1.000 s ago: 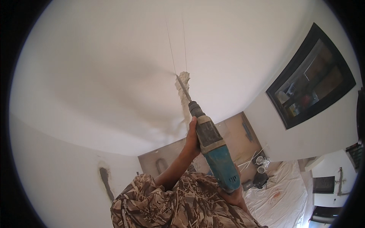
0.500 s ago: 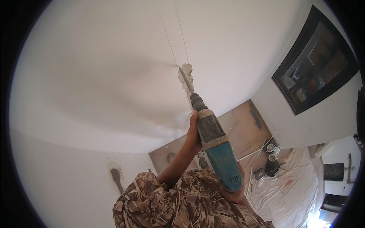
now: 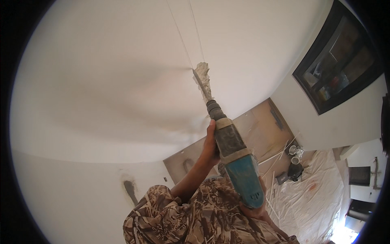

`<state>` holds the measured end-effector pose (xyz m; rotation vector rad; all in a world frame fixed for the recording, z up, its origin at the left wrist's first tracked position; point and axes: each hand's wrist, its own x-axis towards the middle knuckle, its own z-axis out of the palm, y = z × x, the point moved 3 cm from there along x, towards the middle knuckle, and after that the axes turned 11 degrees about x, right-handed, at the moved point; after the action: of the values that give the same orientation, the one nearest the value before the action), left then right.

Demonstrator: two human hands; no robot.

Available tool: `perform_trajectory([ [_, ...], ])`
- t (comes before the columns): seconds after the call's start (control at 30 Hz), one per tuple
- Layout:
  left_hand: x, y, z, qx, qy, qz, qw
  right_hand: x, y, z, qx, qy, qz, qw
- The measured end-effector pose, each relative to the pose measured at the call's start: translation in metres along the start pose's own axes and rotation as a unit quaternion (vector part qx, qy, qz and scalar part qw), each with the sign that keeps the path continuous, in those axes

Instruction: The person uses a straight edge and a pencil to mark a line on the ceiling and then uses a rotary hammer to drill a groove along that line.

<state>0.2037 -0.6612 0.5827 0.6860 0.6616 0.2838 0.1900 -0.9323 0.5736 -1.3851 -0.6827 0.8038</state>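
Observation:
A teal and dark grey rotary hammer [image 3: 239, 162] is held between my two hands, its chisel bit [image 3: 200, 82] reaching up to the white wall [image 3: 109, 69]. The bit's tip touches the left edge of a rough chipped groove [image 3: 204, 75], at the lower end of two thin parallel cut lines. My left hand [image 3: 211, 144] wraps round the front of the body just behind the chuck, thumb up along its side. At the rear end my right hand [image 3: 256, 207] grips the tool; most of its fingers are hidden behind the body.
A dark-framed window [image 3: 339, 61] is at the upper right. Below lies a brown floor [image 3: 260, 118] with thin white strips. To the right, a crumpled plastic sheet [image 3: 313, 203] covers the floor, with a dark tool [image 3: 293, 173] beside it. A dark hole [image 3: 129, 189] marks the wall at lower left.
The rotary hammer and both hands sit slightly further right in view. The bit's tip is still at the groove's left edge, and the view has shifted a little.

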Motion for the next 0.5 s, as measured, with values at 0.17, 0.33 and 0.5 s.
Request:
perform_trajectory([
  [0.17, -0.002, 0.006, 0.007, 0.019, -0.008, 0.011, 1.000, 0.003, 0.015, 0.001, -0.211, -0.063, 0.033, 0.975],
  [0.33, -0.004, 0.006, 0.002, 0.005, -0.029, 0.004, 1.000, -0.006, 0.010, 0.008, 0.064, 0.041, 0.013, 0.997],
  [0.5, -0.018, 0.022, 0.020, 0.030, -0.063, 0.008, 0.998, 0.002, -0.006, 0.016, 0.010, 0.027, -0.083, 0.996],
])
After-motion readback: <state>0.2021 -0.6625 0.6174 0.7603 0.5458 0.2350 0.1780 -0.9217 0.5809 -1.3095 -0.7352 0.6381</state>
